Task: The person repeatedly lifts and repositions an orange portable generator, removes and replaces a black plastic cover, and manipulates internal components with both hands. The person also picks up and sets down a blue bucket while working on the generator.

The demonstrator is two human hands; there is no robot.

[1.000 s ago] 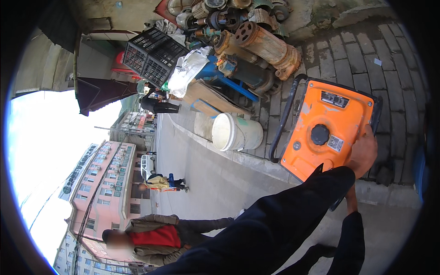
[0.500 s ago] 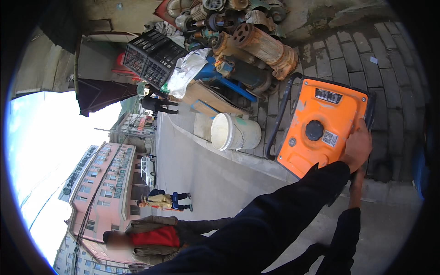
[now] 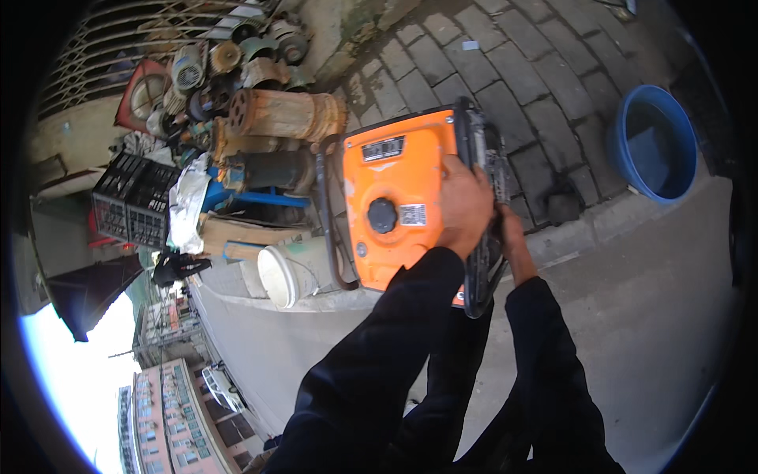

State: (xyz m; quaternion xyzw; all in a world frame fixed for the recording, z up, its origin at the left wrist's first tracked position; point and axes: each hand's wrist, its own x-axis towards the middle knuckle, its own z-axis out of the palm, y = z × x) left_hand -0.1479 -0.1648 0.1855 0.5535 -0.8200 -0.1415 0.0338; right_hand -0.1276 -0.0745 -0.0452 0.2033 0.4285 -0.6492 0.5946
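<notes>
A portable generator with an orange fuel tank [image 3: 418, 150], black round cap and black tube frame stands on the paving in front of me. My left hand [image 3: 467, 204] lies across the tank's right edge, fingers bent over toward the frame side. Close by, lower and to the right, my right hand [image 3: 515, 235] reaches in at the generator's side by the black frame [image 3: 474, 276]. Its fingers look bent, and the frame partly covers them. What they touch there cannot be made out.
A blue tub [image 3: 685, 150] stands at the right by the kerb. Left of the generator are a white bucket [image 3: 276, 276], boards [image 3: 245, 233], a black crate [image 3: 134, 197] and piled rusty motors and pumps [image 3: 280, 116]. A road with a white vehicle [image 3: 223, 387] lies beyond the kerb.
My view has turned right, so the generator sits further left and the blue tub shows fully. The two people on the road are mostly out of view. My right hand now shows more.
</notes>
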